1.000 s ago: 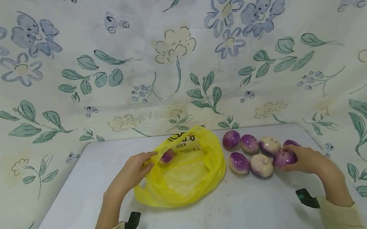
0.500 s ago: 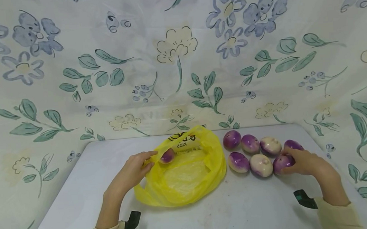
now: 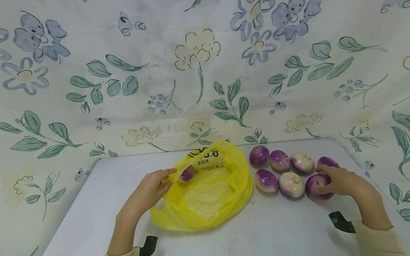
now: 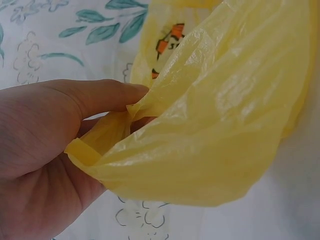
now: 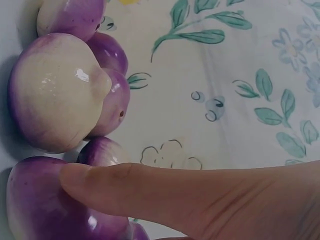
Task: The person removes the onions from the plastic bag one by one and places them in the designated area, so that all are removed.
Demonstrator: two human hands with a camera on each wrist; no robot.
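A yellow plastic bag (image 3: pixel 209 216) lies with its mouth spread wide in the head view. My left hand (image 3: pixel 150 190) pinches its left rim between thumb and fingers, as the left wrist view shows too. Inside the bag sits one glossy purple turnip (image 3: pixel 186 174). My right hand (image 3: pixel 345 180) is at a purple turnip (image 3: pixel 311 188) at the near right end of a group. In the right wrist view the thumb lies on that turnip (image 5: pixel 37 200); the fingertips behind it are largely hidden. Next to it rests a whitish turnip (image 3: pixel 291 185).
Several more purple-and-white turnips (image 3: pixel 279 160) stand in two rough rows right of the bag. Another purple turnip (image 3: pixel 326 162) lies just behind my right fingers. A floral cloth (image 3: pixel 204 116) hangs behind the white table (image 3: pixel 232 242).
The turnip at my right hand has turned and shifted slightly toward me, and more of it shows. My left hand and the bag have stayed in place.
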